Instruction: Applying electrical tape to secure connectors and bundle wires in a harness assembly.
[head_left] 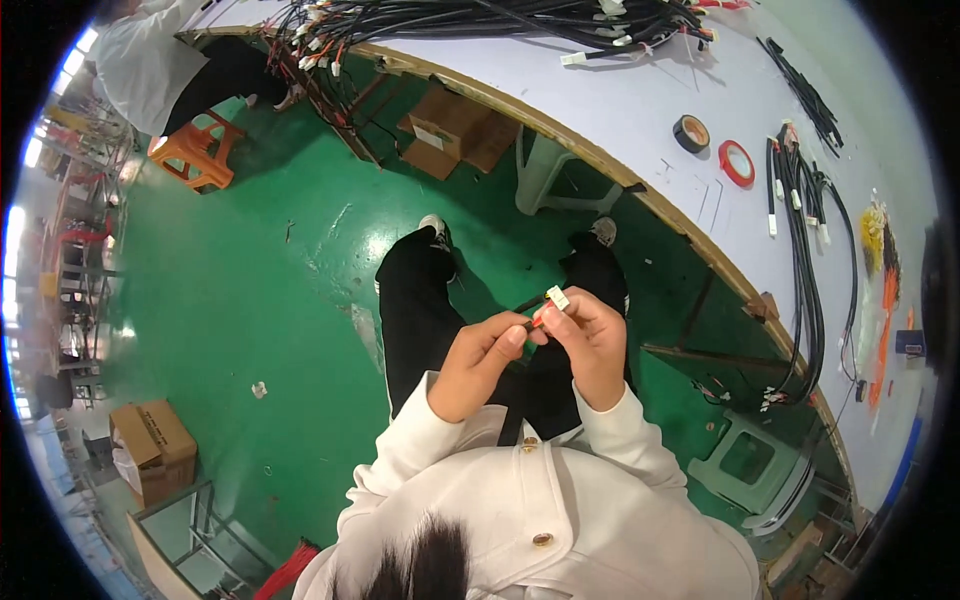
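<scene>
Both my hands pinch one small thing: my right hand holds a little white plug, my left hand nips its thin wires. It hangs over the green floor, off the table's edge. I think it is light and bendy, so I hold the hard plug.

Landmark: surface, pale lilac-grey, tan wood edge.
- Tape roll on surface: black, tan core.
- Second tape roll just beside it: red.
- Cable harness on surface: black, white plugs.
- Wire bunches at far right of surface: yellow, orange.
- Floor beside surface: glossy green.
- Stool left of surface: orange.
- Connector below surface edge, at fingers: white; wire stub red.
- Jacket: cream, gold buttons.
- Trousers: black.
- Cartons under surface: brown.
</scene>
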